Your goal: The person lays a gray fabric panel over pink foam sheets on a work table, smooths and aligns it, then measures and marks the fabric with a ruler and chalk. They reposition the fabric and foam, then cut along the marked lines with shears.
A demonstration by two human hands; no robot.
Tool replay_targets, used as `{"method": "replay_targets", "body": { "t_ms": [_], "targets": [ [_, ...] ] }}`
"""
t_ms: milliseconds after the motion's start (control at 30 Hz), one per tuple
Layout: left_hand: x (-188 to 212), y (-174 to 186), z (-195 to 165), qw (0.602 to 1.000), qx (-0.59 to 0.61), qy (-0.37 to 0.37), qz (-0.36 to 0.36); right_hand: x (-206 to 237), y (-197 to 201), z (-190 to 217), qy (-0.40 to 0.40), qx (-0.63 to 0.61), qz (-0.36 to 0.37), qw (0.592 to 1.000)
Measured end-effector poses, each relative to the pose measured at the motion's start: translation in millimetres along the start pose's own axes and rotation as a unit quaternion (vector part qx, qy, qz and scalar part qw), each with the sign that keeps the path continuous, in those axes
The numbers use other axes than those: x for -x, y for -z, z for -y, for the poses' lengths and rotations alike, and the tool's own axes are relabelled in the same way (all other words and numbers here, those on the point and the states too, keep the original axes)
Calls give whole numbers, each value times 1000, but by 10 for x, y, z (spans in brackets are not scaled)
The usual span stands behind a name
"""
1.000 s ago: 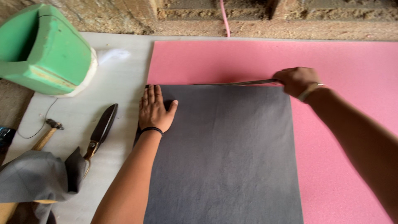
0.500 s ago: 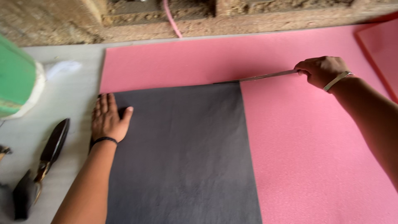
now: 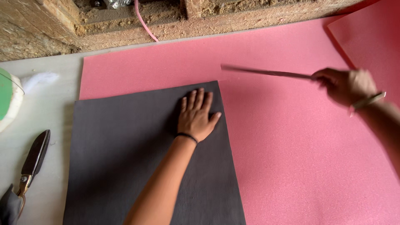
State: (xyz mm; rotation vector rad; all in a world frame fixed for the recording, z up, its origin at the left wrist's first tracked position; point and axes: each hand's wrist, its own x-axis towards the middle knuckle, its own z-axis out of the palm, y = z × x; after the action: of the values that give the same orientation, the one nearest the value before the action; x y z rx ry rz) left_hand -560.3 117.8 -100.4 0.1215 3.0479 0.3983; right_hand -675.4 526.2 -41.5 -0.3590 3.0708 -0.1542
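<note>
The flat dark grey rectangular sheet lies on the wide pink foam sheet, its left edge overhanging onto the pale worktop. Its top right corner sits just below the tip of the long thin metal blade, which is blurred in the picture and angled from 3 o'clock toward 9 o'clock.

The left hand presses flat on the grey sheet near that corner, fingers spread wide and pointing to 12 o'clock, thumb out toward the sheet's right edge. The right hand, at 3 o'clock from the corner, is closed around the blade's handle end; its blur hides how tight the grip is.

Judging risks: the left fingertips lie near the blade's tip, so a stroke that runs along the grey sheet's right edge could catch the thumb if the hand stays this close. Only 1 hand pins the sheet, near 1 corner, so the far side could pivot on the smooth foam and any line traced or cut would wander. A blade held this far out may also flex and dig into the pink foam.

At 9 o'clock, dark-handled shears lie on the worktop, well apart; a green and white object sits at the left edge.
</note>
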Motion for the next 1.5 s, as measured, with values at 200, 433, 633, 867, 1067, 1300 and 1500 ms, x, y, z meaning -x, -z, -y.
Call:
{"method": "replay_targets", "body": {
  "t_ms": [200, 433, 633, 867, 1067, 1300, 1500],
  "targets": [
    [-384, -140, -171, 999, 18, 31, -31, 1098, -325, 1135, -227, -620, 87, 746],
    [-384, -282, -97, 998, -15, 46, -31, 1576, -673, 1781, -280, -765, 59, 577],
    [-390, -233, -135, 998, -12, 56, -22, 1663, -579, 2134, -223, -648, 60, 726],
    [-375, -194, -187, 998, -8, 64, -17, 1749, -595, 2286, -29, -254, -76, 964],
    [-377, -180, -205, 998, -10, 69, 1, 1663, -660, 2389, 2, -94, -94, 991],
    [-394, -204, -206, 998, -14, 61, 1, 1781, -753, 2456, -26, -66, -17, 997],
    [-366, -240, -227, 998, -11, 64, 12, 2015, -667, 2500, -3, -70, -124, 990]
  ]
}}
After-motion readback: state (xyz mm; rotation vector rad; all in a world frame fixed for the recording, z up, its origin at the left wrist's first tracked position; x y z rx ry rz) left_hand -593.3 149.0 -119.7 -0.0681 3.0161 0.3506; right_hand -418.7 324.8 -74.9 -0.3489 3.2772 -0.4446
